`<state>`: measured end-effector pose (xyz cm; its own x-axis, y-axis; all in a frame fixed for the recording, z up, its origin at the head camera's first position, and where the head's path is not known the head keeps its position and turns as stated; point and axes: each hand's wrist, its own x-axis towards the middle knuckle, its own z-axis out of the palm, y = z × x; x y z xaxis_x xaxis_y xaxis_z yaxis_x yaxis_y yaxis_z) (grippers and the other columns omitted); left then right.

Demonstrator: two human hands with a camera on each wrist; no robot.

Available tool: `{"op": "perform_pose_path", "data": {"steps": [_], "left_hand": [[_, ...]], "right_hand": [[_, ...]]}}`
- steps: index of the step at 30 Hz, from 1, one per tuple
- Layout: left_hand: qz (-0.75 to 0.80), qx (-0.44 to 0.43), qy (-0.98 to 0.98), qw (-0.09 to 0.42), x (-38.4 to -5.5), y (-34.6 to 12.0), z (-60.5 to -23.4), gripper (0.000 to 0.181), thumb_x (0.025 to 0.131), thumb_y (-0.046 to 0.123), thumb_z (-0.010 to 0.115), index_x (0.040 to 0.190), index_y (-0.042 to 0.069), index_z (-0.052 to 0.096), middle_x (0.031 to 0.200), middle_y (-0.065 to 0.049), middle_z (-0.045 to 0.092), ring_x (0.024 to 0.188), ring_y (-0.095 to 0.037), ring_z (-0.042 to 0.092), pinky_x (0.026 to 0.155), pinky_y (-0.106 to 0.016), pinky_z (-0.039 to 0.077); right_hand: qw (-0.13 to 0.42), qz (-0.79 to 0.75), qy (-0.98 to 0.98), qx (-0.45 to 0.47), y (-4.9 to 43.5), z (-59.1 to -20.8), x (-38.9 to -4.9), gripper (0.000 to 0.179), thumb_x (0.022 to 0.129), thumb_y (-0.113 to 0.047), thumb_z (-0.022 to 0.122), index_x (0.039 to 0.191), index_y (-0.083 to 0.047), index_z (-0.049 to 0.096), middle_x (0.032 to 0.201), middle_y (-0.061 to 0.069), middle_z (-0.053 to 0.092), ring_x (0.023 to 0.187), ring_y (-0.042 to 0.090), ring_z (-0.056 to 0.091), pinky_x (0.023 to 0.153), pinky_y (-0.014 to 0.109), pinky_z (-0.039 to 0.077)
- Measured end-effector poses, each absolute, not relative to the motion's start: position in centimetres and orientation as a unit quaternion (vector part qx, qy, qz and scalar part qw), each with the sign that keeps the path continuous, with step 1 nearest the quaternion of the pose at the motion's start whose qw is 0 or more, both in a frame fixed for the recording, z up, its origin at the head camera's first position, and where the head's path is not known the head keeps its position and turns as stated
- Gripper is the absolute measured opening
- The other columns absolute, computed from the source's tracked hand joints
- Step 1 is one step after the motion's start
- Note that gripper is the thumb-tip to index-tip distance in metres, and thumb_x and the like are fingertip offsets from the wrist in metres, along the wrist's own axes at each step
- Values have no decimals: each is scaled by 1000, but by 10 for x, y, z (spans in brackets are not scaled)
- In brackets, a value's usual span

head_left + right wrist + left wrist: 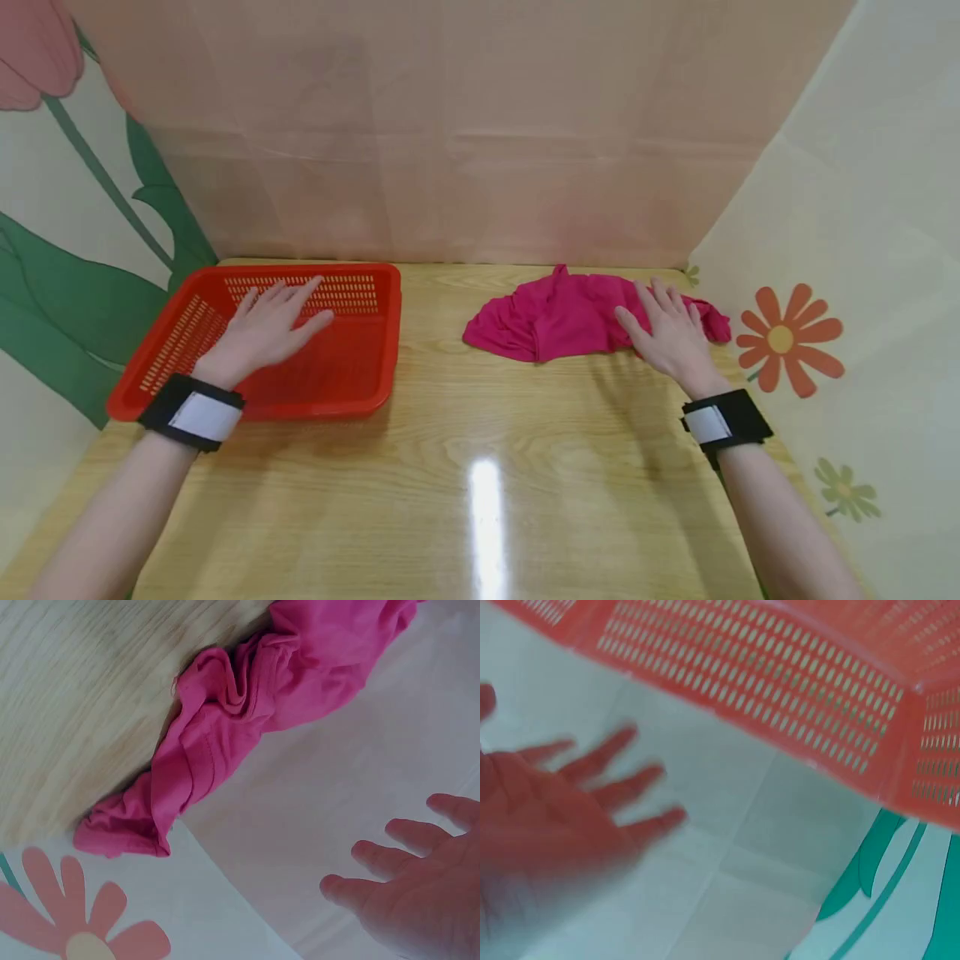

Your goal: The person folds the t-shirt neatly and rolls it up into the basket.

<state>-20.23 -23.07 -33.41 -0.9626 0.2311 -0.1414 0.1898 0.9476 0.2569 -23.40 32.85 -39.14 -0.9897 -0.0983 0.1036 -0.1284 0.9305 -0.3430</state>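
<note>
A crumpled bright pink cloth garment lies at the back right of the table; its exact kind cannot be told from the folds. My right hand hovers over its right end with fingers spread, holding nothing. In the right wrist view the cloth and the hand stand apart. On the left is a red plastic basket with slotted walls and no contents showing. Above it hangs my left hand, fingers extended and spread. The left wrist view shows this hand blurred, apart from the basket wall.
The wood-grain table carries a bright light reflection near its front. A plain pinkish back wall closes off the far edge. Side panels with printed flowers stand left and right.
</note>
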Motion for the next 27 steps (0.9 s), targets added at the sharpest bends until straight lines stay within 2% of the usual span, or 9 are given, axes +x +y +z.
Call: {"op": "perform_pose_path", "data": {"steps": [2, 4, 7, 12, 18, 23, 27], "left_hand": [[143, 141, 974, 101, -192, -234, -331, 76, 100, 58, 47, 156, 8, 34, 152, -27, 45, 140, -46, 40, 118, -66, 25], [172, 169, 962, 129, -180, -240, -330, 71, 96, 55, 59, 148, 8, 46, 143, -21, 57, 127, -38, 55, 110, -60, 42], [215, 192, 943, 165, -164, -253, -330, 67, 86, 51, 74, 136, 8, 58, 131, -13, 66, 114, -27, 63, 95, -50, 55], [244, 214, 926, 194, -153, -276, -333, 66, 74, 45, 87, 127, 11, 64, 123, -8, 69, 106, -20, 62, 85, -35, 58], [284, 242, 904, 209, -154, -291, -350, 51, 75, 35, 88, 117, 14, 68, 116, -2, 71, 102, -18, 62, 87, -33, 56], [294, 259, 902, 181, -155, -290, -365, 34, 77, 34, 86, 106, 21, 73, 102, 8, 74, 90, -12, 62, 79, -30, 56], [292, 250, 913, 141, -152, -289, -372, 27, 79, 36, 85, 101, 23, 76, 94, 11, 75, 82, -8, 62, 73, -26, 55]], "right_hand": [[36, 202, -977, 63, 330, -393, -235, 79, 103, -61, 34, 161, -10, 19, 167, 27, 10, 153, 52, 6, 118, 73, 5], [24, 228, -971, 65, 332, -394, -236, 78, 104, -59, 35, 161, -9, 18, 167, 27, 9, 153, 51, 8, 118, 73, 10], [-2, 263, -963, 61, 336, -396, -238, 76, 104, -56, 37, 162, -10, 17, 168, 25, 9, 153, 51, 11, 116, 73, 15], [-42, 294, -954, 50, 342, -406, -244, 77, 105, -53, 38, 161, -6, 15, 167, 28, 9, 151, 53, 15, 118, 70, 17], [-80, 299, -950, 45, 349, -424, -259, 81, 105, -53, 38, 160, -1, 12, 165, 32, 6, 152, 54, 10, 120, 69, 14], [-113, 273, -954, 45, 352, -444, -269, 80, 106, -50, 38, 160, 1, 8, 163, 37, 1, 149, 61, -1, 117, 74, 4], [-144, 263, -953, 39, 353, -456, -272, 81, 106, -51, 37, 160, 0, 4, 161, 39, -5, 148, 61, -4, 116, 75, 6]]}}
